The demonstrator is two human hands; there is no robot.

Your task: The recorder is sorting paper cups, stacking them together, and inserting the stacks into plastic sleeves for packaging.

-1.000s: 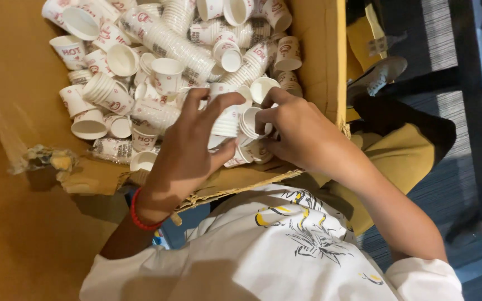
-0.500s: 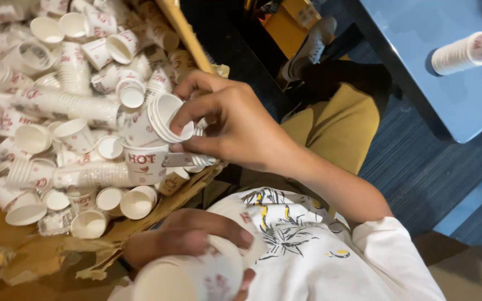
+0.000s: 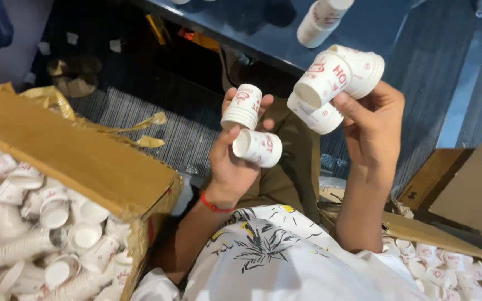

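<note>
My left hand (image 3: 231, 167), with a red band at the wrist, is raised in front of me. It grips two short stacks of white paper cups with red print: one upright stack (image 3: 243, 107) and one lying sideways (image 3: 258, 148). My right hand (image 3: 374, 125) is up to the right of it, closed on a bunch of similar cups (image 3: 336, 78), a nested stack with a further cup below it. The two hands are a short way apart and do not touch.
An open cardboard box (image 3: 85, 161) at the left is full of loose and nested cups. A second cardboard box (image 3: 464, 192) with cups sits at the lower right. A cup stack (image 3: 322, 21) lies on a blue table (image 3: 386, 25) above. Paper scraps litter the floor.
Both hands have come up out of the left box with cups in them. The view has swung right, and the second box has come into sight.
</note>
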